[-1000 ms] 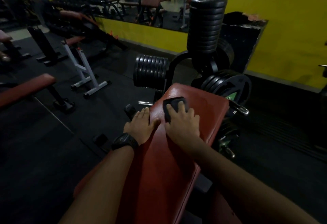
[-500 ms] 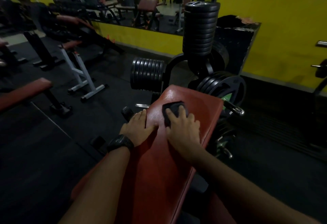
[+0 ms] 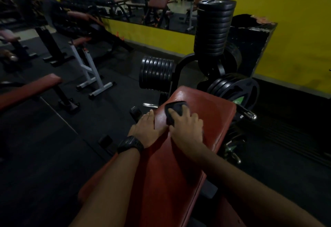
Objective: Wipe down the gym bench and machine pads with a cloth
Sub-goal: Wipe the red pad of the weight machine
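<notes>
A red padded bench [image 3: 206, 119] runs from the bottom of the view up to the middle, its far end shiny and wet. My right hand [image 3: 186, 128] presses a dark folded cloth [image 3: 176, 109] flat on the pad near its far left corner, fingers spread over it. My left hand [image 3: 146, 130], with a black watch on the wrist, rests flat on the left edge of the pad, fingers together, holding nothing.
Just beyond the bench stands a rack of black weight plates [image 3: 215, 31] with more plates [image 3: 155, 72] on its side pegs and a chrome peg [image 3: 249, 116] sticking out. Another red bench [image 3: 28, 88] and a white-framed stand [image 3: 89, 69] sit left on the black floor. Yellow wall behind.
My right hand and the cloth have stayed near the far left corner of the pad, shifting only slightly. The view has tilted a little; the left hand keeps its place.
</notes>
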`<state>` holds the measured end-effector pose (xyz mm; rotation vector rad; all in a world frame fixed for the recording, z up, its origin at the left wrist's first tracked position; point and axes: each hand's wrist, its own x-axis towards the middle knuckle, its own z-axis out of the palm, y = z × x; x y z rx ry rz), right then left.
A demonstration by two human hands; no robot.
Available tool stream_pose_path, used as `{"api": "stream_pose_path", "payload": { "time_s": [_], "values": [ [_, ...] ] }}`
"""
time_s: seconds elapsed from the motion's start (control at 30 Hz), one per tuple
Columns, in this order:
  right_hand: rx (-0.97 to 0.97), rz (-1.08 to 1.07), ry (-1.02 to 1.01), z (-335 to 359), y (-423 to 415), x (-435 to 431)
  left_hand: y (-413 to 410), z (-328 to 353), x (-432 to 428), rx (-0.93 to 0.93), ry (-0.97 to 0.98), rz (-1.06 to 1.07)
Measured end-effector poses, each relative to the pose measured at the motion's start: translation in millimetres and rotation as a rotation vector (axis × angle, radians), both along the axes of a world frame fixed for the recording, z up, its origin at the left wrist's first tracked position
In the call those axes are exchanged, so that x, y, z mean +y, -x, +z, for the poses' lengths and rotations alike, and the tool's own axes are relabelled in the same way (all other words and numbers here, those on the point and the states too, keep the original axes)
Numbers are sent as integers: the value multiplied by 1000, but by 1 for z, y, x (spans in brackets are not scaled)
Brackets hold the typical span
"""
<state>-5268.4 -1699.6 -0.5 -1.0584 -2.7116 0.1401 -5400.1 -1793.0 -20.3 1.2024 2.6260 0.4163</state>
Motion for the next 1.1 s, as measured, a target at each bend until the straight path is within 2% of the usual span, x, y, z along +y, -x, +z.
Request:
{"api": "stream_pose_path", "payload": {
  "time_s": [0.13,0.27,0.37,0.43,0.5,0.6,0.67,0.73,0.83,0.97,1.03,1.1],
  "values": [
    [-27,200,-16,5,20,28,4,0,1,-61,-20,22],
    [-10,19,25,5,18,61,0,2,1,-42,9,26],
    [21,-105,61,4,19,41,-1,2,0,-47,0,37],
    [35,-12,67,5,27,18,0,2,-1,-50,-19,39],
    [27,173,-1,2,40,6,5,-1,0,-51,-56,29],
    [-46,334,-57,2,61,27,7,-2,2,-83,-55,62],
    [-77,300,-43,4,66,49,6,0,3,-92,-41,64],
    [-55,171,-6,4,65,64,4,2,4,-72,-5,56],
    [-17,8,9,2,58,48,1,1,4,-41,-2,70],
    [-6,121,-17,-2,57,19,5,-3,7,-5,8,72],
    [-6,196,-21,0,66,37,9,-5,10,11,7,67],
    [-41,181,-15,5,71,65,11,-5,13,-8,29,53]
  ]
}}
